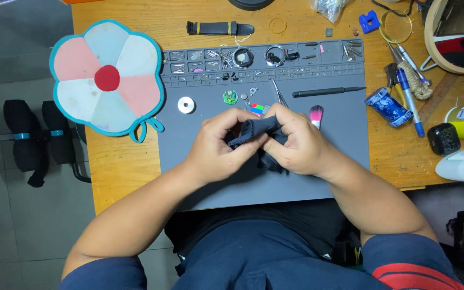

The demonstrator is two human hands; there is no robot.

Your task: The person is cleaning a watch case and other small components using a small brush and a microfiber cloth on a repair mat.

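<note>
My left hand [217, 146] and my right hand [296, 140] meet over the middle of a grey work mat [339, 166]. Both pinch a bunched dark blue cloth [258, 132] between their fingertips. Whatever lies inside the cloth is hidden. Just beyond the hands lie a small green round part [230, 97], a silver disc [186, 104], tweezers [279, 94], a pink-tipped brush [316, 114] and a black pen-like tool [326, 92].
The mat's far edge has small tray slots with watch parts [243, 56] and pins. A flower-shaped fan [107, 78] lies at left, a black watch strap [218, 28] at the back. Pens [410, 96], a blue roll [388, 106], bottles and a round mirror [452, 37] crowd the right.
</note>
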